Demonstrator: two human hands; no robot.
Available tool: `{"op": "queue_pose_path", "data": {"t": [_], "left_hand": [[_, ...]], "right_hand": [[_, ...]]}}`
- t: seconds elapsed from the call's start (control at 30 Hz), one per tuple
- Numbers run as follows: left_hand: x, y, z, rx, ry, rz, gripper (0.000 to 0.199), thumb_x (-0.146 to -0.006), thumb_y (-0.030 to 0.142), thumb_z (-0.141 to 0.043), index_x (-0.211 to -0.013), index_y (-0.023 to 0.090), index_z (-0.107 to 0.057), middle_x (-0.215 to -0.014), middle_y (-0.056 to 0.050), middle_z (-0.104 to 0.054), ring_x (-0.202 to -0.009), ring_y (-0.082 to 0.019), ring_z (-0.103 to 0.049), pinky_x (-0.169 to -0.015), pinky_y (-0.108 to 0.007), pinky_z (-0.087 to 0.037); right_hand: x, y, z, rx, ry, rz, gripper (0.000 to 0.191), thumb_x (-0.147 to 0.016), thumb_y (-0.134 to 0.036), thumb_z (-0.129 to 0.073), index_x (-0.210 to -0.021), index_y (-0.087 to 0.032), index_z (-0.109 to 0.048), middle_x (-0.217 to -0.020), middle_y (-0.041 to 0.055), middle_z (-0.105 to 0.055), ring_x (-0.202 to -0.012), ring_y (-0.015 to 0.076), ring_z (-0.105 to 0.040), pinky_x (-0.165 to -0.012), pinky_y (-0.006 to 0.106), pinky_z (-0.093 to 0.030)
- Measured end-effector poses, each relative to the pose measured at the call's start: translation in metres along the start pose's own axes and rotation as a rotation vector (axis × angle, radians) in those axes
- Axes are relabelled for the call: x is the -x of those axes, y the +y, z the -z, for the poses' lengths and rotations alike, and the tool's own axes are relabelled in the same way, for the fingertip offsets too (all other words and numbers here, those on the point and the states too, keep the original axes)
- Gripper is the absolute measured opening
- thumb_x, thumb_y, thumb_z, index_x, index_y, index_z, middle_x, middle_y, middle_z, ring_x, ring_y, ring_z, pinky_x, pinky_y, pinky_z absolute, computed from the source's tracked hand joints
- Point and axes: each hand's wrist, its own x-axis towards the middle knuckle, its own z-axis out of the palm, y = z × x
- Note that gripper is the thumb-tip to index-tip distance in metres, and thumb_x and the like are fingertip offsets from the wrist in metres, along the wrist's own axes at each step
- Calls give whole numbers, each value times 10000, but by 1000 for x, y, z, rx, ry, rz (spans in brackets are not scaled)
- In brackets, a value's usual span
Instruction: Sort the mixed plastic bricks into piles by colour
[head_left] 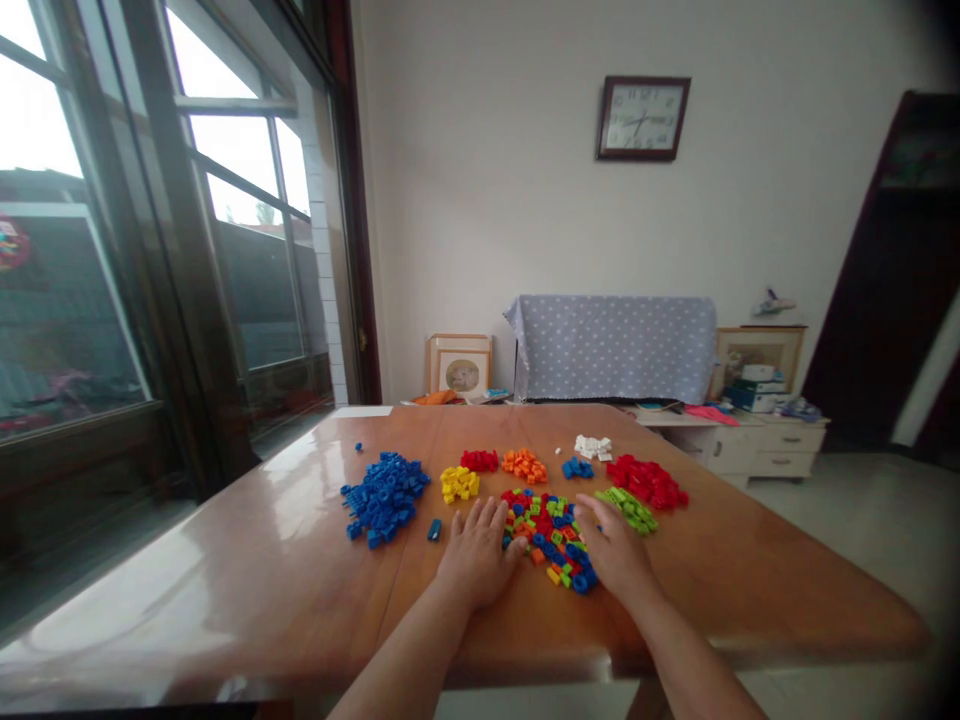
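Left hand: The person's left hand [478, 553] is resting palm down on the table, open and released, with its fingertips touching the left edge of the mixed brick pile.

Right hand: The right hand [613, 548] is lying open and palm down, with its fingers reaching over the pile's right edge. It is not visibly clenched, though the low angle may be hiding any small brick beneath it.

Mixed pile: A mixed pile of plastic building bricks [547, 540] is sitting between the hands, near the middle of the glossy wooden table [225, 560].

Sorted piles: Beyond the hands, a large blue pile [385, 497] is lying at left, with a lone blue brick [434, 530] beside it. A yellow pile [459, 484], small red pile [479, 460], orange pile [524, 465], small blue pile [577, 468], and white pile [593, 447] are spreading across the middle. A green pile [627, 510] and large red pile [646, 482] are sitting at right.

Room: A wall clock [643, 118] is hanging above a cloth-draped object [611, 348], and a window [240, 230] is running along the left.
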Motion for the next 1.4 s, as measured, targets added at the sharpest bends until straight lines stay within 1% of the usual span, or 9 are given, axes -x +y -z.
{"op": "queue_pose_path", "data": {"t": [0.07, 0.13, 0.37, 0.6, 0.7, 0.8, 0.93, 1.13, 1.4], "left_hand": [[0, 1, 1, 10, 6, -6, 761, -938, 687, -315, -1564, 255, -335, -1635, -94, -274, -1526, -338, -164, -1210, -594, -128], [0, 1, 3, 22, -1, -11, 756, -930, 685, -349, -1556, 262, -354, -1636, -91, -270, -1525, -347, -160, -1209, -598, -128], [-1, 0, 2, 42, -15, -5, 687, -939, 624, -391, -1533, 279, -402, -1626, -87, -296, -1513, -357, -200, -1201, -611, -137], [0, 2, 4, 54, -12, -3, 694, -936, 631, -380, -1522, 261, -424, -1604, -102, -344, -1496, -370, -243, -1188, -631, -153], [1, 3, 6, 58, -22, 2, 737, -917, 678, -376, -1530, 270, -408, -1605, -93, -344, -1497, -369, -238, -1193, -618, -146], [1, 2, 7, 50, -34, -3, 807, -887, 732, -372, -1541, 261, -390, -1614, -92, -324, -1501, -380, -222, -1198, -617, -131], [0, 1, 5, 47, -44, -11, 947, -800, 805, -442, -1557, 242, -359, -1628, -110, -283, -1500, -407, -204, -1194, -631, -124], [1, 0, 6, 58, -39, -13, 972, -779, 804, -472, -1562, 242, -347, -1631, -108, -276, -1501, -410, -200, -1192, -631, -134], [3, 3, 9, 62, -61, 2, 1002, -778, 832, -446, -1572, 232, -325, -1640, -101, -245, -1511, -388, -185, -1209, -615, -123]], "right_hand": [[13, -7, -8, 161, -126, 69, 549, -952, -534, -415, -1372, -237, -607, -1480, 115, -535, -1420, 335, -409, -1140, 513, -340], [24, -13, -19, 284, -219, 77, 574, -963, -544, -394, -1443, -267, -546, -1567, 101, -426, -1493, 377, -263, -1160, 595, -260], [18, -21, -44, 422, -382, 51, 590, -976, -566, -358, -1494, -307, -472, -1603, 66, -360, -1521, 375, -169, -1171, 662, -117], [2, -21, -48, 272, -408, 59, 535, -965, -536, -408, -1423, -306, -561, -1551, 67, -452, -1502, 357, -252, -1183, 652, -126], [-5, -15, -38, 18, -292, 28, 508, -965, -519, -395, -1320, -262, -651, -1449, 85, -577, -1419, 301, -430, -1166, 532, -310], [-14, -2, -21, -170, -103, -47, 467, -940, -493, -423, -1184, -221, -713, -1231, 98, -718, -1164, 270, -652, -997, 416, -501], [-21, 19, -1, -76, 61, -88, 341, -858, -424, -508, -981, -213, -746, -963, 69, -770, -905, 256, -704, -799, 358, -534], [-21, 22, 0, 205, -122, -32, 201, -821, -331, -534, -802, -233, -708, -777, 20, -713, -702, 190, -642, -598, 265, -403], [-26, 9, -13, 357, -238, 15, 123, -797, -280, -576, -787, -244, -693, -775, 18, -669, -700, 174, -600, -581, 251, -309]]}}
